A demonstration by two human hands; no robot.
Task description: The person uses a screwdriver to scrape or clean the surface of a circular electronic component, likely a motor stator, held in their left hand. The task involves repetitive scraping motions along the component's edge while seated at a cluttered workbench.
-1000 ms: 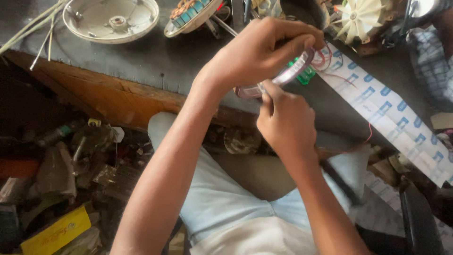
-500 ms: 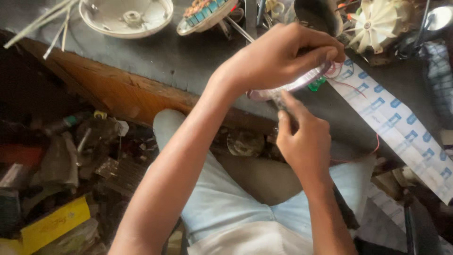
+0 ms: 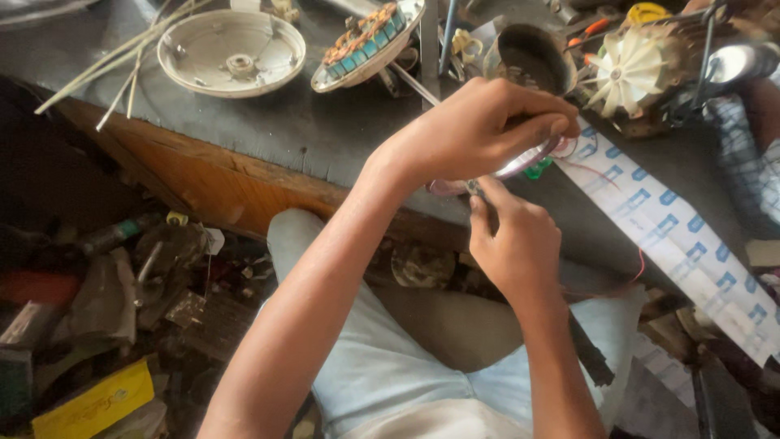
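Two bare hands meet over the near edge of the dark worktop [image 3: 268, 130], head view. Left hand [image 3: 471, 134] reaches in from the lower left, fingers curled shut around a small ring-shaped part [image 3: 528, 162], pinkish and shiny, with a green bit showing at its right. Right hand [image 3: 516, 244] sits just below, fingertips pinched narrow against the ring's near edge; what they pinch is too small to tell. Thin red wire [image 3: 601, 175] trails right from the ring across a white strip with blue marks [image 3: 674, 228]. Far left: white round cover [image 3: 231, 53]. Beside it, a copper-wound coil disc [image 3: 366, 41]. Far right: white fan wheel [image 3: 630, 69]. Cluttered floor [image 3: 106, 309] lower left.
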